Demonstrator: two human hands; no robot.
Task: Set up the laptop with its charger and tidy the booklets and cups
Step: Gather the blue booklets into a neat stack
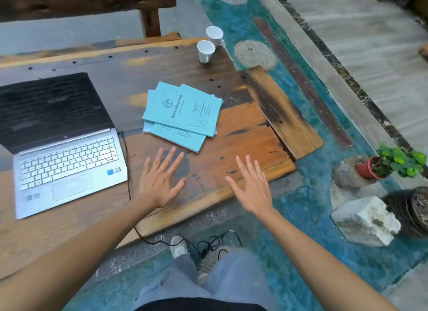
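Outdoors, your dark wooden table (190, 63) stands on a teal-painted floor (308, 202), with a wooden bench (88, 0) behind its far edge. At the left edge sits the open silver laptop (67, 165), screen dark, small stickers on the palm rest too blurred to read. From its right side the black charger cable (127, 162) runs along the tabletop, drops over the near edge and trails to the charger brick (216, 241) on the floor by your shoe (178, 247). Now your left hand (159, 181): fingers straight and spread wide, palm down above the near edge, holding nothing. Just beyond its fingertips, mid-table, lies the loose pile of turquoise booklets (183, 115), fanned, not squared up; the top cover carries a round emblem and lines of print, too small to make out. Two white cups (209, 45) stand upright, touching, at the far right corner. Your right hand (252, 188) hovers over the near right corner, fingers straight and splayed, empty too. Off the table to the right: a red-potted green plant (391, 165) and a pale rock (366, 220).
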